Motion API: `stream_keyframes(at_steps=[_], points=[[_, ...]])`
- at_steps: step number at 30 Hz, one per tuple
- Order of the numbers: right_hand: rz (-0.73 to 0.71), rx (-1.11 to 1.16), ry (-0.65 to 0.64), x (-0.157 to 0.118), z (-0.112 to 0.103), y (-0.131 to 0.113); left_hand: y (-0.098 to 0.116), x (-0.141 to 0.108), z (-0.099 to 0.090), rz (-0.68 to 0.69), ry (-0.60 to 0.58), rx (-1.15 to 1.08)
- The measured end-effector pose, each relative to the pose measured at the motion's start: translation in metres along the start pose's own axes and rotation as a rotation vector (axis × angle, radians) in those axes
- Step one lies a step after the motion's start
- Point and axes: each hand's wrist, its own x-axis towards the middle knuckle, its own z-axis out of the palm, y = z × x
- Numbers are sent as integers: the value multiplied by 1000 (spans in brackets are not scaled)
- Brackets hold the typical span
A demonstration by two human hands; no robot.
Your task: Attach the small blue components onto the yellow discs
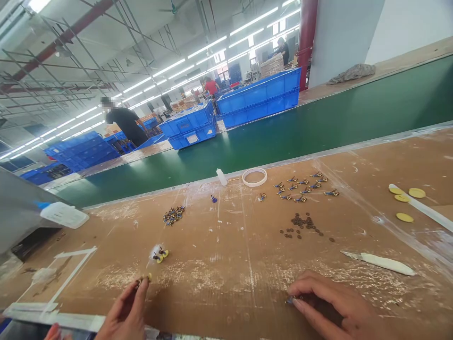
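My left hand [125,314] is at the near edge of the brown cardboard-covered bench [230,255], its fingertips pinched on a small dark and yellow part [143,279]. My right hand [332,307] rests on the bench to the right, thumb and forefinger closed on a small blue part [293,299]. Just beyond the left hand lie two or three small yellow and dark pieces [160,255]. Further back lie a heap of small blue parts [173,215], a spread of separate blue parts [304,185] and a scatter of small dark discs [302,224].
A white tape ring [254,177] and a small white bottle [221,177] sit at the bench's far edge. Yellow discs [405,198] and white strips [382,262] lie to the right. A green conveyor belt [283,137] runs behind, with blue crates [258,97] and other people beyond.
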Motion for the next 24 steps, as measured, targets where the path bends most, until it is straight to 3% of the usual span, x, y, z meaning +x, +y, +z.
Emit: stream_keyframes(at_steps=[4,8,17,19,21,24], points=[[34,14,-51,1,-1,-1,10,1,12,127,-63,-80],[36,16,-69,2,-3,-2,40,36,35,285,-278,-193],[49,57,-81,1,-3,-3,93,93,86,390,-599,-220],[42,63,-81,1,-4,-3,97,87,96,406,-614,-225],[33,62,-73,2,-4,-3,89,65,92,409,-572,-219],[13,54,-64,3,-3,-3,54,14,55,370,-458,-167]])
